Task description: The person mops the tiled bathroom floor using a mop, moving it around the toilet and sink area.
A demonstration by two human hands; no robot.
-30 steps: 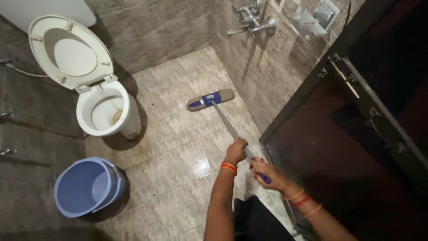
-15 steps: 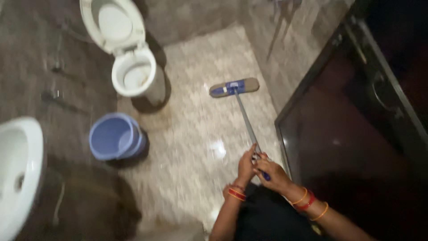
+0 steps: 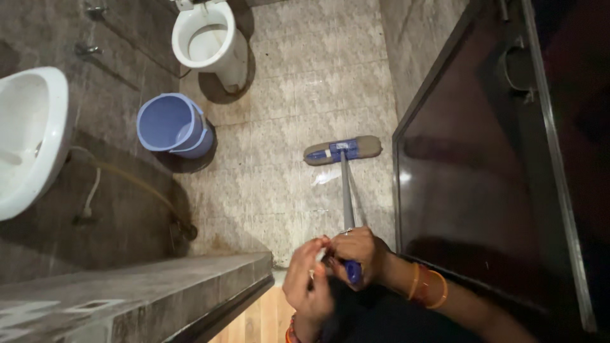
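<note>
Room: bathroom seen from above, with a pale tiled floor [image 3: 286, 184] and dark stone-look walls.
Far left: white sink [image 3: 25, 136] fixed to the wall, with a thin hose hanging beneath it.
Lower left: grey stone ledge [image 3: 127, 295] running along the bottom edge of the view.
Bucket: blue bucket [image 3: 170, 125] standing on the floor against the left wall, between the sink and the toilet.
Toilet: white toilet [image 3: 210, 38] at the top of the view, bowl open, well apart from the mop.
Mop: flat mop [image 3: 344, 150] with its grey and blue head lying flat on the tiles, just beside the dark door; its grey pole runs straight back to the hands.
Left hand: left hand [image 3: 307, 282] held near the blue end of the pole, fingers loosely bent; whether it touches the pole cannot be told.
Right hand: right hand [image 3: 356, 251] clenched around the pole at its blue grip, bangles on the wrist.
Right side: dark glossy door [image 3: 483, 165] with a metal handle, filling the right of the view.
</note>
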